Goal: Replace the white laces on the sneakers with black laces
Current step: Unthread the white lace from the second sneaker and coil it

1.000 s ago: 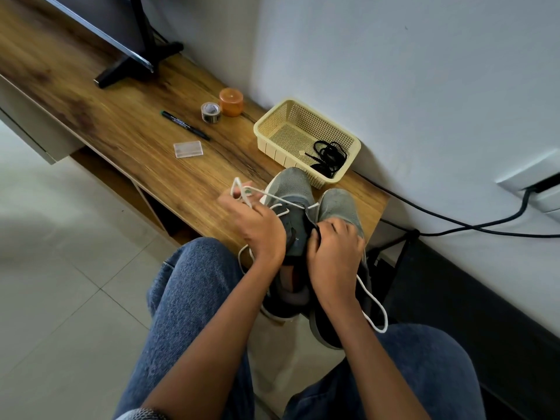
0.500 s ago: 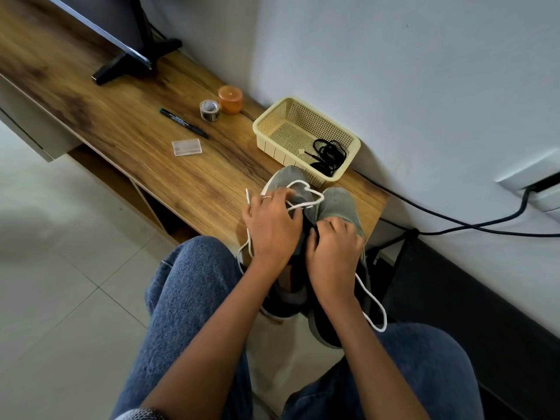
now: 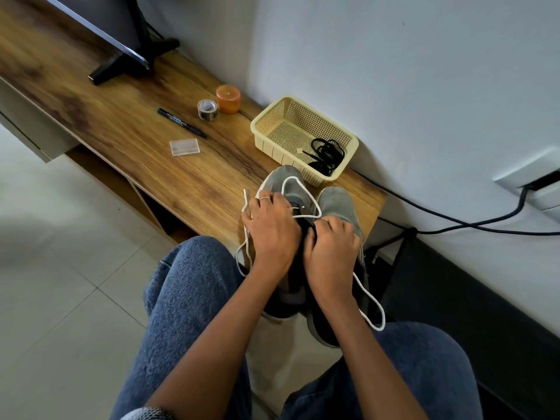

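Grey knit covers the two sneakers, which sit side by side at the near right end of the wooden shelf [image 3: 127,116], toes pointing toward the wall; the left sneaker [image 3: 283,183] and the right sneaker [image 3: 336,204] touch along their inner sides, and their heels overhang the shelf edge above the person's denim-clad knees. A white lace [image 3: 298,184] loops over the toe of the left sneaker, with one tipped end standing up just beside the left hand and more of it trailing down the sneaker's outer side. The left hand [image 3: 271,228] lies over the lace area of the left sneaker, fingers bent down onto it, a ring on one finger; whether they pinch the lace cannot be told. The right hand [image 3: 331,250] is close against it, fingers curled and gripping at the dark tongue region between the sneakers. Another white lace [image 3: 368,298] hangs in a long loop off the right sneaker beside the right wrist. Just beyond the toes stands a cream basket [image 3: 269,122] holding a tangle of black laces [image 3: 327,154]. Farther left on the shelf lie a clear plastic case [image 3: 185,147], a black marker [image 3: 181,123], a tape roll [image 3: 207,109] and an orange lidded jar [image 3: 228,99].
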